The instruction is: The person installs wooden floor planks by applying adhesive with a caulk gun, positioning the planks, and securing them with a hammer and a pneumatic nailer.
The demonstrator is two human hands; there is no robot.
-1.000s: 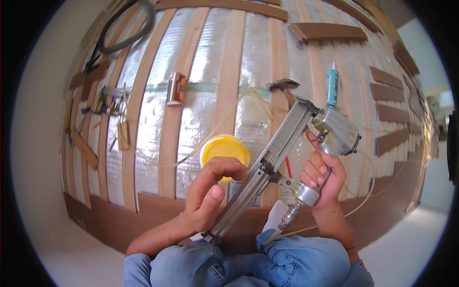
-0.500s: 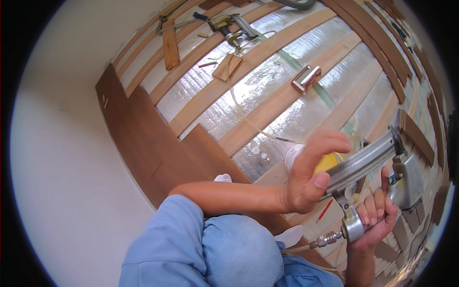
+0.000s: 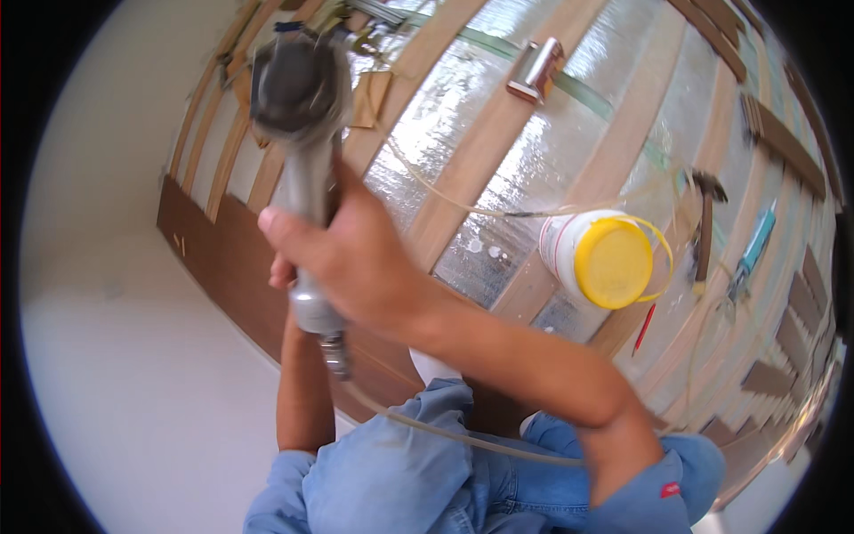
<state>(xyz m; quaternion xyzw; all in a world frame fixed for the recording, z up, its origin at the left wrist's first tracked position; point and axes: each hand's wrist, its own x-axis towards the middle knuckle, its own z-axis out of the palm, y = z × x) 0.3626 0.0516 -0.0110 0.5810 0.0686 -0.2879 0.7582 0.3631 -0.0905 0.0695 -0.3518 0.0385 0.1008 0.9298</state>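
Note:
My right hand (image 3: 360, 258) is wrapped round the handle of a nail gun (image 3: 307, 169), held upright at the left, over the laid brown floorboards (image 3: 213, 240). The tool's head is blurred by motion. A pale air hose (image 3: 445, 433) runs from the coupling at the handle's lower end across my knees. My left forearm (image 3: 305, 400) reaches up behind the tool. The left hand itself is mostly hidden by the gun and my right hand, so its grip does not show.
Pale wooden battens (image 3: 498, 151) cross silver foil sheeting (image 3: 471, 240). A white bucket with a yellow lid (image 3: 614, 262), a red pencil (image 3: 644, 329), a hammer (image 3: 705, 222) and a turquoise-handled tool (image 3: 756, 240) are on the right. Farther back lies a small shiny box (image 3: 536, 69). Brown planks (image 3: 787, 147) are stacked far right.
My right hand has swung the nail gun from the right across to the left and turned it. My left hand, open beside the magazine before, has gone behind the tool. The bucket is now uncovered.

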